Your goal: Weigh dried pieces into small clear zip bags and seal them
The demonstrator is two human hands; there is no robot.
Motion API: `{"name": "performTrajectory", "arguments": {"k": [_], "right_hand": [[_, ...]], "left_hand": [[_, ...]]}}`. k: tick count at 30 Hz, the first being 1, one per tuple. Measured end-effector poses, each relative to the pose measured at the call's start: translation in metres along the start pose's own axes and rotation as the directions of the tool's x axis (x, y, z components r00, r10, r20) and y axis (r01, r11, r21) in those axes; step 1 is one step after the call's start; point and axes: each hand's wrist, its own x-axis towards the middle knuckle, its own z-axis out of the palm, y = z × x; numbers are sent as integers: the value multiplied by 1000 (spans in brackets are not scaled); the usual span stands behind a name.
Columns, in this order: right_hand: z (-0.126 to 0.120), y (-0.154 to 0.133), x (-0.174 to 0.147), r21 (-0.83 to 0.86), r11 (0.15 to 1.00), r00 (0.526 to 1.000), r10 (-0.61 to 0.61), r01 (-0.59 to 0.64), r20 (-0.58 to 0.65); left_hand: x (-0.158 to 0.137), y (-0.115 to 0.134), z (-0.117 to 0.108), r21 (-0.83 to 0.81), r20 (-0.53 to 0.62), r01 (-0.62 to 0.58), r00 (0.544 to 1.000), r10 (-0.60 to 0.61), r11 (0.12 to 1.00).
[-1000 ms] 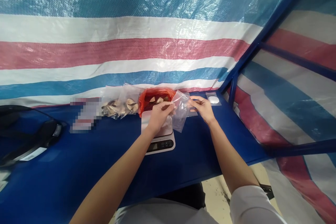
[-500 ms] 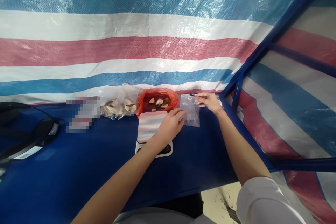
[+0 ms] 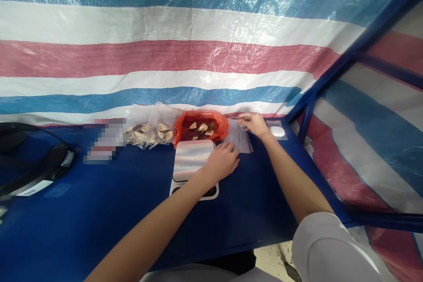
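Clear plastic bags lie flat on the blue table, right of a red plastic bag that stands with its mouth spread. Pale brown-edged slices are visible inside the red bag. At the upper edge of the clear bags, my right hand has its fingertips pinched together on the plastic. My left hand hovers or rests by their lower left corner, fingers slightly bent and apart; contact is unclear. Its wrist and forearm pass over a white kitchen scale, hiding part of the control panel.
Filled clear bags of slices sit left of the red bag. A white round object lies in a clear bag to the right. Black headgear occupies the far left. Striped sheeting and a blue frame bar border the table.
My right hand has shifted left along the top of the clear bags, uncovering the white round object. My left hand has moved slightly down and right. The view has shifted a little.
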Motion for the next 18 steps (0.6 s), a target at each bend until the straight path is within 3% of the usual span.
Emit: {"name": "performTrajectory", "arguments": {"k": [3, 7, 10, 13, 18], "right_hand": [[-3, 2, -6, -214, 972, 991, -119, 103, -65], [-5, -4, -28, -492, 856, 958, -255, 159, -134], [3, -7, -42, -526, 789, 920, -391, 318, -30], [13, -3, -45, -504, 727, 876, -457, 467, 153], [20, 14, -39, -565, 632, 843, -465, 531, 271]], "left_hand": [[2, 0, 2, 15, 8, 4, 1000, -4, 1000], [5, 1, 2, -8, 21, 6, 1000, -6, 1000], [6, 0, 4, -23, 4, 3, 1000, -3, 1000], [4, -3, 7, -33, -26, -2, 1000, 1, 999], [0, -8, 10, 17, -42, -1, 999, 2, 1000]]}}
